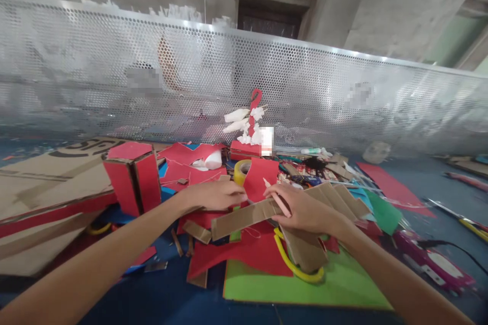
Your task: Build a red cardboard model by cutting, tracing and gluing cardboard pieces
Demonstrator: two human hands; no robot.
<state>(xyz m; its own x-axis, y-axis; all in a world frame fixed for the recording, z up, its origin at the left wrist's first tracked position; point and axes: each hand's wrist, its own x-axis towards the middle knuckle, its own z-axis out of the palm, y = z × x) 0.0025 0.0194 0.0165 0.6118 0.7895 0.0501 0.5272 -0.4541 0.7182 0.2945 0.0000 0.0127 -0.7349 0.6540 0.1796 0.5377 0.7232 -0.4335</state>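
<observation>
My left hand (221, 195) is closed, its fingertips at the edge of a red piece (260, 177) that stands up between the hands. Whether it pinches that piece is too small to tell. My right hand (295, 206) is closed around a thin pale pink stick-like tool (279, 198) whose tip points up and left. Beneath its fingers lies the right end of a brown cardboard strip (244, 219). Just behind the red piece is a roll of yellow tape (241, 171). Yellow scissor handles (295, 264) and more cardboard rest below my right hand.
A red hexagonal cardboard box (131, 175) stands at left beside large brown cardboard (57, 172). White flowers (244, 124) rise from a red base behind. A green board (305, 289) lies in front, a purple device (432, 261) at right. A perforated metal screen (297, 81) runs behind.
</observation>
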